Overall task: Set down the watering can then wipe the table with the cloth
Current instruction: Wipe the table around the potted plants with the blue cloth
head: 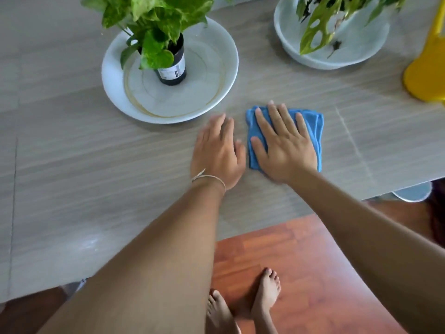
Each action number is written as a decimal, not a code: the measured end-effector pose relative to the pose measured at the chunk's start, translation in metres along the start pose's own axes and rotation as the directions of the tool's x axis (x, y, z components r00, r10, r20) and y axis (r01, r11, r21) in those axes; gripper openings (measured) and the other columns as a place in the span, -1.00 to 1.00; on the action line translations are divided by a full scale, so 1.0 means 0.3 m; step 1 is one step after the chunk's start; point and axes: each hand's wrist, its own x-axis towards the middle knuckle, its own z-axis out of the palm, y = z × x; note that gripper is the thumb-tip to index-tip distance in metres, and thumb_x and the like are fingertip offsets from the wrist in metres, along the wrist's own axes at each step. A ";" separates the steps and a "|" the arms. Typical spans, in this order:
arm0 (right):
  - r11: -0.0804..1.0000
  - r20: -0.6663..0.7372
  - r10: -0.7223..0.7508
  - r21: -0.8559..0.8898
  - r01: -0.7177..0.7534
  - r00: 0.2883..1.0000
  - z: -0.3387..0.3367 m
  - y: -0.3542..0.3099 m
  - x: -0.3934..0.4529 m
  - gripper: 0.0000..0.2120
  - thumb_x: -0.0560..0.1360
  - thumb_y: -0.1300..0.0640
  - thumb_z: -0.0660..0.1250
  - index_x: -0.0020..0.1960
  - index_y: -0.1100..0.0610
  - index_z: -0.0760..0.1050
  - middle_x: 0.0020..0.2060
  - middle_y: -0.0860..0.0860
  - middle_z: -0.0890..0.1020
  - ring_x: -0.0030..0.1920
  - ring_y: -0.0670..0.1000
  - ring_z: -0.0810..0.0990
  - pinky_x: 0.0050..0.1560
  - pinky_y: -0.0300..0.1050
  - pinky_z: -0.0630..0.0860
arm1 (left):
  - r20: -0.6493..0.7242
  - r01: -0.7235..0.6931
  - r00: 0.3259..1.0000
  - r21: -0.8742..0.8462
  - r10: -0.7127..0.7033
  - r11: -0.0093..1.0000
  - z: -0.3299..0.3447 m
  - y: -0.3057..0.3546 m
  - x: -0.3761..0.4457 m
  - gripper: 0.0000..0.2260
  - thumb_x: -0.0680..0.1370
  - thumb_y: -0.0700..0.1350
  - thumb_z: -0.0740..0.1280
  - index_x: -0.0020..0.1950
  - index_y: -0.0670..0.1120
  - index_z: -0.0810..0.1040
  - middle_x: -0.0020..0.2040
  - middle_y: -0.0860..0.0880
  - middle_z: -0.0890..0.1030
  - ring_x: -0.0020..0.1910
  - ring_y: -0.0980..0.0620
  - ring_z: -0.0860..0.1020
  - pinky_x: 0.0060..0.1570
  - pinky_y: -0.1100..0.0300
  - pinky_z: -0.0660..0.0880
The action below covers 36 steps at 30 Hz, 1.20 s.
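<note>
A folded blue cloth (313,126) lies on the grey wood-grain table (72,153) near its front edge. My right hand (283,143) presses flat on the cloth with straight, spread fingers. Just to the left of the cloth, my left hand (218,150) rests flat on the bare table with its fingers straight. The yellow watering can (426,73) stands on the table at the far right, cut off by the frame edge, with neither hand touching it.
A white dish (216,75) holding a black-potted leafy plant (156,27) sits behind my left hand. A second white dish (337,56) with a holed-leaf plant stands at the back right. The table edge runs diagonally below my arms, above a red-brown floor (301,261).
</note>
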 end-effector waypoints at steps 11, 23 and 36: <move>0.998 -0.019 0.055 -0.034 -0.056 0.998 0.021 0.014 -0.201 -0.36 0.64 -0.23 -0.04 0.67 -0.02 0.06 0.66 0.06 0.09 0.65 0.10 0.01 0.60 0.19 -0.06 | 0.019 -0.003 1.000 0.032 0.002 0.999 0.005 0.008 0.004 -0.49 0.59 0.07 0.17 0.42 -0.23 0.43 0.47 -0.22 0.40 0.49 -0.21 0.32 0.44 -0.11 0.28; 0.992 0.029 0.122 -0.024 -0.121 0.992 -0.013 0.034 0.344 -0.34 0.62 -0.25 -0.20 0.67 -0.06 -0.12 0.68 0.00 -0.07 0.65 0.05 -0.17 0.59 0.19 -0.23 | 0.045 0.024 0.999 0.062 -0.027 0.998 0.012 0.009 -0.004 -0.44 0.58 0.10 0.15 0.49 -0.19 0.36 0.52 -0.19 0.35 0.56 -0.16 0.22 0.51 -0.10 0.18; 0.996 0.094 -0.037 -0.082 0.044 0.995 -0.051 -0.029 0.827 -0.24 0.60 -0.24 0.06 0.67 -0.03 -0.17 0.66 0.05 -0.08 0.65 0.09 -0.17 0.58 0.27 -0.21 | -0.027 -0.011 1.000 0.027 0.011 1.000 0.006 0.001 -0.003 -0.49 0.58 0.06 0.26 0.44 -0.20 0.44 0.49 -0.20 0.38 0.54 -0.15 0.27 0.48 -0.07 0.24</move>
